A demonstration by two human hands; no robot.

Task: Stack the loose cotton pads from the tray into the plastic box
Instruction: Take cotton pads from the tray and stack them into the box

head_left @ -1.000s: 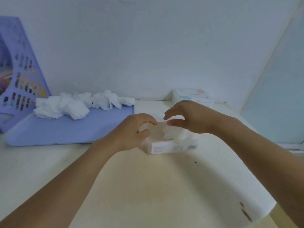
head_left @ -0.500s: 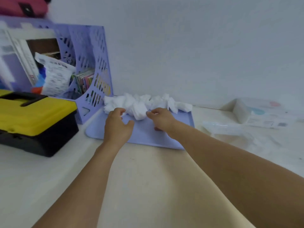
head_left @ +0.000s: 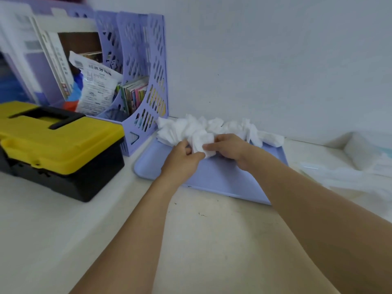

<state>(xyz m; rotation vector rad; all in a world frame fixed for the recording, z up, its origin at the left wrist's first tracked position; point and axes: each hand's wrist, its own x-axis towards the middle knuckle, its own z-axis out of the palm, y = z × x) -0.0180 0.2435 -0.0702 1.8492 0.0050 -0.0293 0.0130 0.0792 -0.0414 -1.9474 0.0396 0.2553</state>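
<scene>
Since 0.5 s ago your left hand (head_left: 180, 158) & right hand (head_left: 228, 148) closed in; fingers now pinch one cotton pad (head_left: 201, 142). Most of the pile (head_left: 212, 128) still on tray (head_left: 222, 179); box off-frame/blurred, can't tell fill.

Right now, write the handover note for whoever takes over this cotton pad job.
Left hand: grip closed on a cotton pad at the near edge of the pile.
Right hand: fingers pinch the same pad from the other side.
Loose pads: heaped along the far edge of the purple tray, against the wall.
Plastic box: cannot be made out clearly; the right edge of the view is blurred.
Done: one pad gripped.
Left: carry it to the box, stack it, then clear the rest of the pile.
</scene>
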